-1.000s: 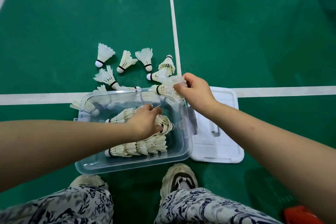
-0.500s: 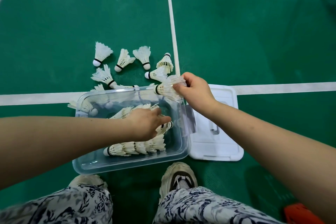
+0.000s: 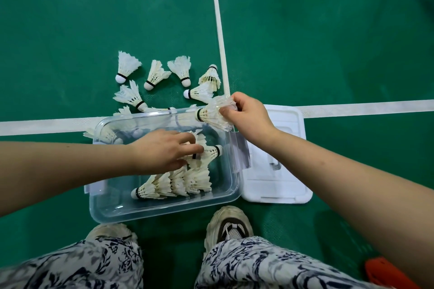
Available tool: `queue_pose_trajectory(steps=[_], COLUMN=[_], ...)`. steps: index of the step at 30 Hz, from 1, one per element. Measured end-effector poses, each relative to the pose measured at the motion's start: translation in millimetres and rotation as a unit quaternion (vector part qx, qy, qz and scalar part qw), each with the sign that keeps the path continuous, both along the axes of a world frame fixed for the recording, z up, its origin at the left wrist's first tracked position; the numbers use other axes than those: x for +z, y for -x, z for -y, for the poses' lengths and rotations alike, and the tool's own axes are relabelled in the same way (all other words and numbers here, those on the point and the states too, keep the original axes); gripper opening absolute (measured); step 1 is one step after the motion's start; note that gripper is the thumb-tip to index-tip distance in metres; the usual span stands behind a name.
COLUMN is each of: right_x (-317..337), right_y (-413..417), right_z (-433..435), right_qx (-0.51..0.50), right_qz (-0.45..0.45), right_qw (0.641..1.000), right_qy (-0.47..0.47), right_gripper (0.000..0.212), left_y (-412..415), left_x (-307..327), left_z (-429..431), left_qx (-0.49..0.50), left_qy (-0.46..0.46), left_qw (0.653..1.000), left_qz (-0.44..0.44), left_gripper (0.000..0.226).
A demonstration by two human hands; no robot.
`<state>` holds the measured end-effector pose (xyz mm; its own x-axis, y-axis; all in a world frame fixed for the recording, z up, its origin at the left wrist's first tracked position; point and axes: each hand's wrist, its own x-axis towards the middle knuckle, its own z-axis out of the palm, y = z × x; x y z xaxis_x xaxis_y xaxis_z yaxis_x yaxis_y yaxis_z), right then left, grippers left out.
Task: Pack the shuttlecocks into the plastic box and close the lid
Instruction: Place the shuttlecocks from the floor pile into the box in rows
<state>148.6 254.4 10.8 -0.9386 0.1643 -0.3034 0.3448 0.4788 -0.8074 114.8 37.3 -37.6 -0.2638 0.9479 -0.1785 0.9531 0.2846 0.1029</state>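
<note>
A clear plastic box [image 3: 164, 209] stands on the green court floor between my feet and a white line. Inside it a nested row of white shuttlecocks [image 3: 173, 184] lies near the front. My left hand [image 3: 164, 150] reaches into the box and rests on another nested row of shuttlecocks [image 3: 211, 151], fingers around it. My right hand [image 3: 246, 116] pinches the feathers of one shuttlecock [image 3: 211, 114] above the box's far right corner. Several loose shuttlecocks [image 3: 155, 75] lie on the floor beyond the box. The white lid [image 3: 281, 185] lies flat to the right of the box.
White court lines [image 3: 219, 30] cross behind the box. My two shoes [image 3: 229, 227] stand just in front of it, with patterned trousers below. An orange object [image 3: 385, 272] shows at the bottom right corner.
My left hand has slid rightward inside the box along the upper row of shuttlecocks. My right hand keeps its shuttlecock at the far right corner, almost unmoved.
</note>
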Motion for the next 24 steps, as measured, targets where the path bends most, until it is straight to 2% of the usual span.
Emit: queue_pose_trajectory(steps=[2,5,12,15,19,21,24], right_x=[0,-1,-2,-3,-4,-4,-3], right_y=[1,1,0,0,1,1,2], right_z=[1,1,2,3,3,4,4], right_qx=[0.002,0.001,0.0,0.003,0.004,0.009,0.01], right_qz=[-0.001,-0.001,0.002,-0.002,-0.006,-0.004,-0.001], right_qw=[1.0,1.0,1.0,1.0,1.0,1.0,1.0], right_qy=[-0.001,-0.001,0.008,0.012,0.014,0.01,0.008], right_gripper=[0.026,0.028,0.031,0.022,0.016,0.018,0.022], left_y=[3,4,5,7,6,3,0], left_x=[-5,-6,-1,0,-4,-8,-12], left_z=[5,10,21,22,15,8,0], left_qx=[-0.035,-0.051,-0.069,-0.065,-0.006,0.054,0.158], left_qy=[-0.011,-0.012,0.021,0.013,0.002,0.006,0.087], left_qw=[0.999,0.999,0.997,0.997,0.997,0.993,0.967], left_qz=[0.006,0.013,0.033,0.038,0.075,0.103,0.182], left_gripper=[0.052,0.034,0.031,0.03,0.034,0.04,0.054])
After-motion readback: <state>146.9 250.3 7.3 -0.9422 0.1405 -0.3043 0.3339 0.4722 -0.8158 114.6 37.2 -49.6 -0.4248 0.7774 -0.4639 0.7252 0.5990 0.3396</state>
